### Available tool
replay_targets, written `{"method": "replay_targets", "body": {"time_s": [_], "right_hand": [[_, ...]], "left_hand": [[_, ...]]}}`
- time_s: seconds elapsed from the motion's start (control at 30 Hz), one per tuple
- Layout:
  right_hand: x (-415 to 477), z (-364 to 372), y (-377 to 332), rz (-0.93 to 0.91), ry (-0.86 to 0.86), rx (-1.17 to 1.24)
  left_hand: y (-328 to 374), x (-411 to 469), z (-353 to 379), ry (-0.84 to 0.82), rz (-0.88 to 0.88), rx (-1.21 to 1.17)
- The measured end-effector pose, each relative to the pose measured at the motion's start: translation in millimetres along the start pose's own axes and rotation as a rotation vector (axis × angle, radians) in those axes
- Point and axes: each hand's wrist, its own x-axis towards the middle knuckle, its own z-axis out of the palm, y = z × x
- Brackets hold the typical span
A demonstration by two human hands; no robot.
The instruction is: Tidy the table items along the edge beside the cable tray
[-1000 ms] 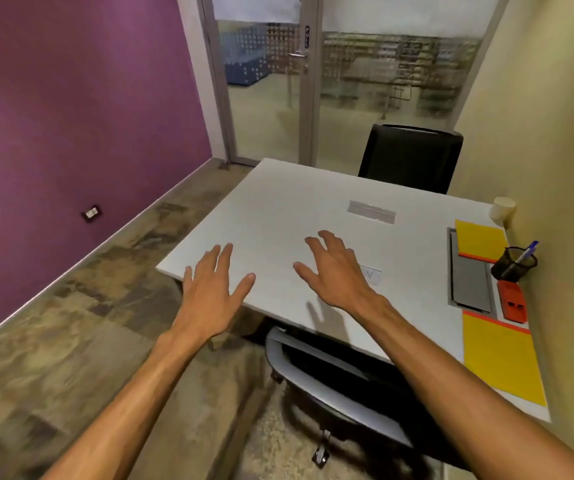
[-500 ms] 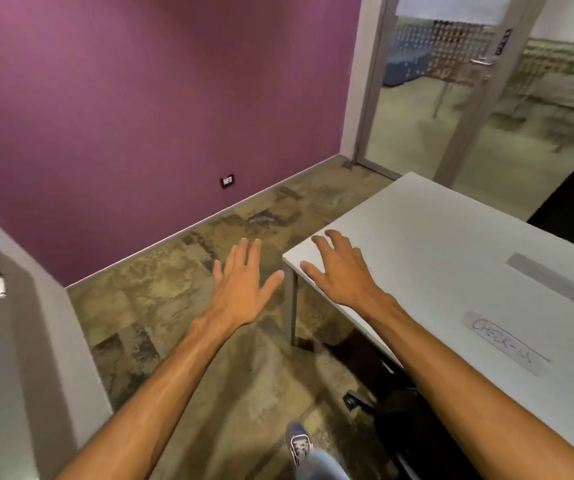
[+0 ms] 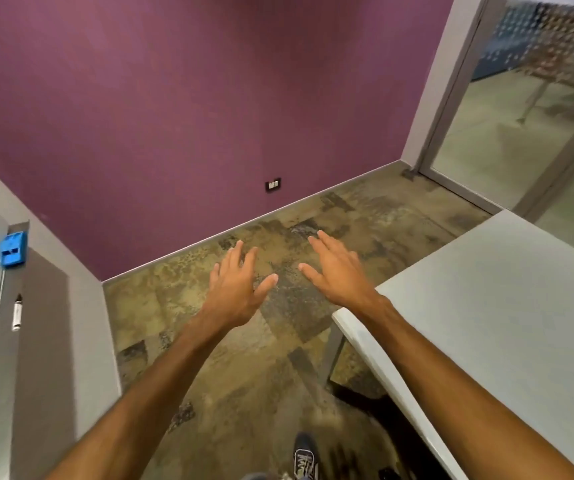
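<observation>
Writing: no label or lettering is legible on anything in view.

Table (image 3: 507,306): pale grey top, right side of the scene, its near-left corner just beside the right wrist; the visible part of the top is bare. The cable tray and the items along the edge are out of frame, so their place cannot be told.

Left hand (image 3: 235,289): held palm down over the floor (image 3: 278,375), fingers spread and extended, thumb angled right; holds nothing, touches nothing.

Right hand (image 3: 337,271): palm down, fingers spread and extended toward the far left, out past the table corner and over the floor; holds nothing. The right forearm crosses above the table's near-left edge; contact cannot be told.

Wall (image 3: 209,98): purple, far side, with a small dark socket plate (image 3: 273,184) low down.

Grey surface, left: carries a blue block (image 3: 11,250) and, nearer, a white marker (image 3: 17,312) with a dark cap.

Glass partition (image 3: 538,116): far right.

Shoe (image 3: 304,457): dark, white-laced, bottom edge.
</observation>
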Motion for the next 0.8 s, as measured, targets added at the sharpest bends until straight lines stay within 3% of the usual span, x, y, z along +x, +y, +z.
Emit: {"method": "replay_targets", "body": {"time_s": [0.17, 0.4, 0.8], "right_hand": [[72, 9, 6, -0.012, -0.012, 0.048], [173, 31, 30, 0.12, -0.063, 0.037], [320, 25, 69, 0.385, 0.062, 0.009]], "left_hand": [[-22, 70, -4, -0.029, -0.015, 0.022], [-60, 185, 0, -0.084, 0.045, 0.016], [-76, 397, 3, -0.212, 0.342, -0.003]]}}
